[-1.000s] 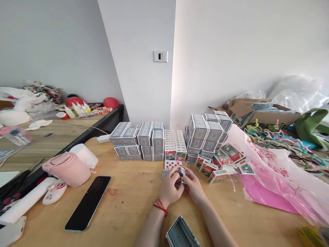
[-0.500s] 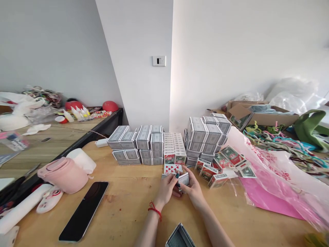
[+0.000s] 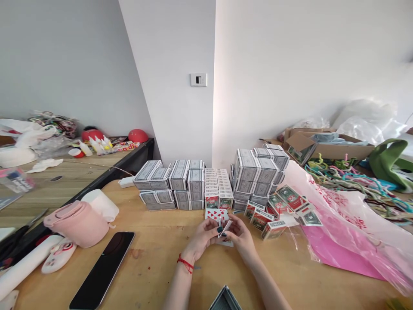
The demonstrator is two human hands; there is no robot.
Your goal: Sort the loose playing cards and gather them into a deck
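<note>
My left hand [image 3: 202, 238] and my right hand [image 3: 241, 236] meet over the wooden table [image 3: 161, 267], their fingers curled together on a few playing cards [image 3: 225, 227] held on edge. A face-up card with red hearts [image 3: 215, 214] lies just beyond the fingers. A red string circles my left wrist. Behind the hands stand stacks of grey patterned card boxes [image 3: 180, 181] and a taller pile [image 3: 258, 170]. Loose red and green card boxes [image 3: 277, 211] lie to the right of my right hand.
A black phone [image 3: 103, 271] lies at the left front, next to a pink pouch [image 3: 77, 224] and a white roll. A pink plastic bag [image 3: 338, 232] spreads on the right, with coloured cords and a cardboard box [image 3: 325, 146] behind. An open grey box [image 3: 226, 301] sits at the front edge.
The small stack that my hands held flat is now down on the table, and my fingers hold a few cards tilted up on edge. The view has dropped slightly.
</note>
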